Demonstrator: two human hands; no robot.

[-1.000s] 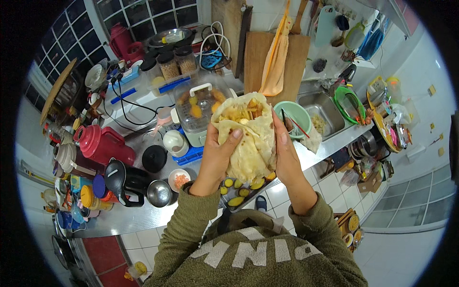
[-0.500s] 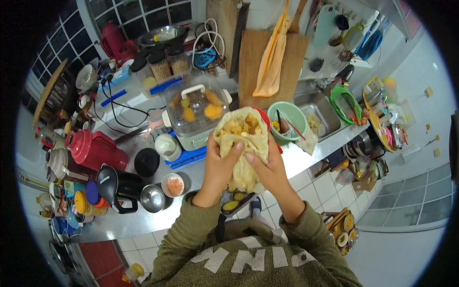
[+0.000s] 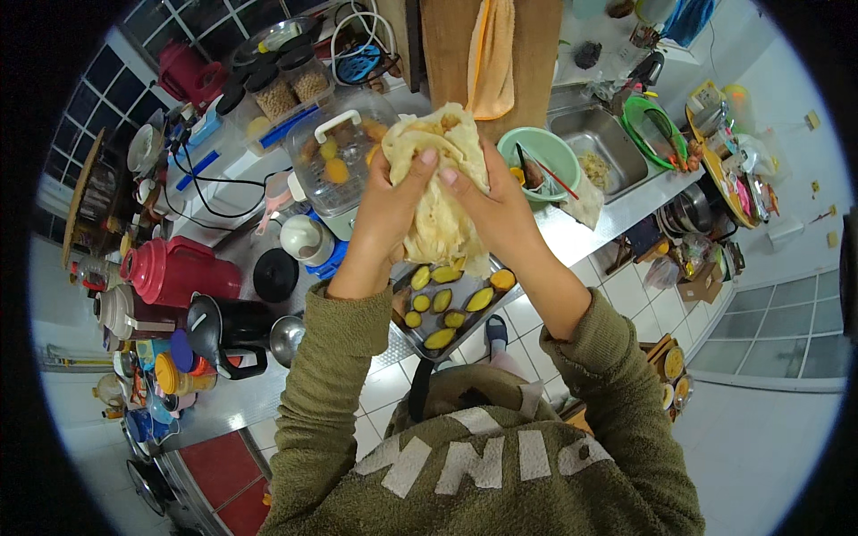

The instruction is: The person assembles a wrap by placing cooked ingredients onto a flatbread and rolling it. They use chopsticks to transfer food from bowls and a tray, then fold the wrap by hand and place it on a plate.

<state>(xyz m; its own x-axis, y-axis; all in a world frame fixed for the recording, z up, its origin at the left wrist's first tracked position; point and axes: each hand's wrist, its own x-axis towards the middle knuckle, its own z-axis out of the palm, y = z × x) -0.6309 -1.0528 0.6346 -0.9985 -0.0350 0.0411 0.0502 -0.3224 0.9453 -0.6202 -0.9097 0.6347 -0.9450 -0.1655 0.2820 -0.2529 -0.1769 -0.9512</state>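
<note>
A pale, soft flatbread wrap (image 3: 441,219) is raised over the counter's front edge between my two hands. My left hand (image 3: 391,201) grips its left side and my right hand (image 3: 494,207) its right side, both thumbs pressing on the near face. The top of the wrap is folded over, with only a little filling showing. Just below it, a dark metal tray (image 3: 427,350) holds several yellow slices (image 3: 440,339) with dark skins. Behind my left hand stands an electric steamer (image 3: 340,196) with a clear lid and orange pieces inside.
Right of the wrap are a light green bowl (image 3: 559,154) with utensils, a steel sink (image 3: 617,134) and a green basket (image 3: 636,114). Along the left counter stand a red thermos (image 3: 192,272), a black kettle (image 3: 231,323), a white pot (image 3: 306,239) and a steel bowl (image 3: 286,340).
Both hands have moved up and away with the wrap. Its top, open with chunky filling showing before, is now folded mostly closed. More of the tray of slices shows.
</note>
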